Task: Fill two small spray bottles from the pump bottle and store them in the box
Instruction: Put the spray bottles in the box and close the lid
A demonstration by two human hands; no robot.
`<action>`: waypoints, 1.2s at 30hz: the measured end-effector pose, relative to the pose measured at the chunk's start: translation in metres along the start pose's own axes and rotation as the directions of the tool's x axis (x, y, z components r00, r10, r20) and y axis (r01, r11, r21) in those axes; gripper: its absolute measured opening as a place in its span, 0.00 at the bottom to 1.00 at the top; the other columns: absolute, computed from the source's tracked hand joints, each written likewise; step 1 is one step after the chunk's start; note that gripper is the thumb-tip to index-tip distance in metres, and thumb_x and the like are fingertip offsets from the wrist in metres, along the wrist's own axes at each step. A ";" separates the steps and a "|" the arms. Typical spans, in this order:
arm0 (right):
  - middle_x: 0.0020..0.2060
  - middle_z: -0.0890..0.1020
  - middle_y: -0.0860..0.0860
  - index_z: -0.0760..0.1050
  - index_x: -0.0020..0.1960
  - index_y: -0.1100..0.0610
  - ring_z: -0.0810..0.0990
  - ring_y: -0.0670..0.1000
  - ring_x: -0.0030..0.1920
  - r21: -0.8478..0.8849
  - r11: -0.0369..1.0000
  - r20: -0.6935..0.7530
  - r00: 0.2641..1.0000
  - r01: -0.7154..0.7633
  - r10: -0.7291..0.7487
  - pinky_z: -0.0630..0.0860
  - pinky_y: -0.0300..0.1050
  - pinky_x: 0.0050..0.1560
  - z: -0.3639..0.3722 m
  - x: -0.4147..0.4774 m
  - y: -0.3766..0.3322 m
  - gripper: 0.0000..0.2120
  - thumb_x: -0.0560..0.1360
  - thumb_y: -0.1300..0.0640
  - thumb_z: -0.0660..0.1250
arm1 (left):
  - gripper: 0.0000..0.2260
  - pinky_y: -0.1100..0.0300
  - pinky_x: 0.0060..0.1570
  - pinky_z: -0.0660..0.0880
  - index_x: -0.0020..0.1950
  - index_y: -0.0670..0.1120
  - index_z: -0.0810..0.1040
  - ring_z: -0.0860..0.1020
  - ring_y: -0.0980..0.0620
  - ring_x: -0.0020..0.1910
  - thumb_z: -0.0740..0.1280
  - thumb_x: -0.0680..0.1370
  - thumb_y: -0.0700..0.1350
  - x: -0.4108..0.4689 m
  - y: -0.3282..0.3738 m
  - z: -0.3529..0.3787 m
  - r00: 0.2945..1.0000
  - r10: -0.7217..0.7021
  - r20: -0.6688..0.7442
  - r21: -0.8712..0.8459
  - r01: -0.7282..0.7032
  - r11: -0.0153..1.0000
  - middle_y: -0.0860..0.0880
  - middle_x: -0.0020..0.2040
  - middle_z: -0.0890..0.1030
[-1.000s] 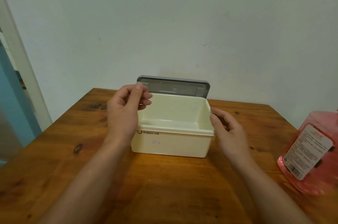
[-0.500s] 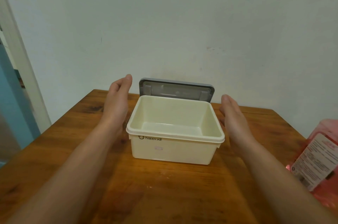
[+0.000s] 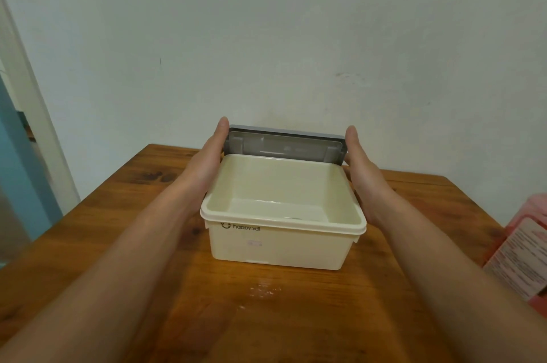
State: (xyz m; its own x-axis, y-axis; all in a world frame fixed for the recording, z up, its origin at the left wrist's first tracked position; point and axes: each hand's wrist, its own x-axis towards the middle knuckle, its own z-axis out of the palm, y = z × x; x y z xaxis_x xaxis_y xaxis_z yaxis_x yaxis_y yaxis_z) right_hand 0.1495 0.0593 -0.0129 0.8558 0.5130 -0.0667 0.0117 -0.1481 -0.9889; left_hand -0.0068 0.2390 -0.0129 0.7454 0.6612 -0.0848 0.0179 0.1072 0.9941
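Observation:
A cream plastic box (image 3: 281, 247) stands in the middle of the wooden table (image 3: 118, 229), its inside bare. Behind it a grey lid (image 3: 285, 145) stands on edge. My left hand (image 3: 207, 161) lies flat along the box's left side, its fingertips at the lid's left end. My right hand (image 3: 364, 167) mirrors it on the right side, fingers straight and reaching the lid's right end. A pink pump bottle (image 3: 527, 250) with a white label is cut off at the right edge. No small spray bottles are in view.
A plain pale wall rises right behind the table. A white door frame (image 3: 26, 125) and a blue surface (image 3: 17, 161) are at the left. A small wet patch (image 3: 263, 291) glistens on the wood in front of the box.
Both hands have left the box rim, straightened and slid back along its sides to the ends of the lid. The view has moved closer and the pump bottle has shifted further out of frame.

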 end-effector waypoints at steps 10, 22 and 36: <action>0.67 0.74 0.47 0.64 0.74 0.43 0.75 0.53 0.66 0.009 1.000 -0.017 1.000 0.002 -0.002 0.70 0.56 0.69 -0.001 -0.003 0.006 0.37 0.72 0.24 0.52 | 0.31 0.51 0.58 0.76 0.70 0.54 0.71 0.80 0.50 0.57 0.56 0.75 0.72 0.007 -0.005 -0.006 1.000 -0.013 -0.014 0.032 0.013 0.999 0.53 0.61 0.80; 0.61 0.78 0.44 0.73 0.68 0.46 0.77 0.48 0.63 -0.024 0.996 -0.015 0.996 0.088 -0.088 0.71 0.53 0.68 -0.008 -0.010 0.017 0.27 0.78 0.32 0.52 | 0.25 0.52 0.52 0.75 0.69 0.51 0.70 0.78 0.51 0.57 0.55 0.80 0.65 0.004 -0.014 -0.011 0.996 0.052 -0.067 0.114 -0.045 0.992 0.49 0.60 0.78; 0.48 0.80 0.39 0.76 0.65 0.46 0.80 0.43 0.49 0.003 0.998 -0.058 0.996 0.067 -0.067 0.75 0.40 0.45 -0.010 -0.029 0.022 0.18 0.82 0.41 0.55 | 0.20 0.52 0.61 0.74 0.69 0.56 0.75 0.78 0.53 0.58 0.60 0.80 0.60 -0.011 -0.022 -0.011 0.992 0.084 -0.091 0.124 -0.072 0.990 0.55 0.61 0.78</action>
State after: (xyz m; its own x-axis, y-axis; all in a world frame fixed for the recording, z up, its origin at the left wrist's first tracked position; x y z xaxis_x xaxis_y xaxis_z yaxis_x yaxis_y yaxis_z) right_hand 0.1300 0.0332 -0.0312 0.8815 0.4721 0.0071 0.0676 -0.1113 -0.9915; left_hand -0.0228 0.2381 -0.0348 0.6805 0.7327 -0.0068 0.0468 -0.0342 0.9983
